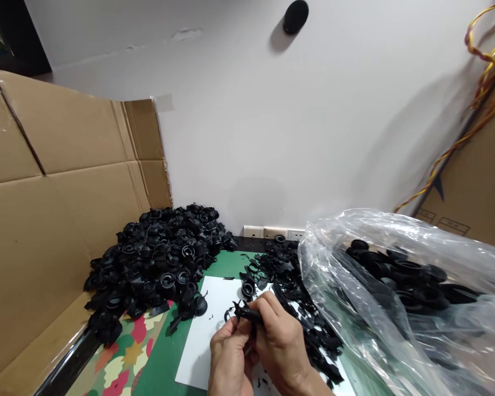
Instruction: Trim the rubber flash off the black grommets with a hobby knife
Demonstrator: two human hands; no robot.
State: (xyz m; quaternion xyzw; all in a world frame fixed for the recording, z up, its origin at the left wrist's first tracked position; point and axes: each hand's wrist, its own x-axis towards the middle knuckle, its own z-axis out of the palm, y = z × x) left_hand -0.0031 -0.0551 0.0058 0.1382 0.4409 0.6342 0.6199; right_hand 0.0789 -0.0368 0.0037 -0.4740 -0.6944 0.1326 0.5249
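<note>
Over a white sheet (196, 344), my left hand (230, 355) and my right hand (281, 340) are close together, fingers closed around a black rubber part (247, 313). Thin ragged strips stick out from the part's left end. Much of it is hidden by my fingers, so I cannot tell whether the right hand also grips a tool. Just beyond the hands lies a ringed black rubber piece (248, 288). Torn black scraps (319, 335) are strewn along the sheet's right side.
A tall heap of black rubber parts (160, 253) leans against a cardboard box wall (78, 148) on the left. On the right, a clear plastic bag (334, 236) holds round black parts (412, 275). Behind are wall sockets (253, 231); a green mat (160, 352) lies beneath.
</note>
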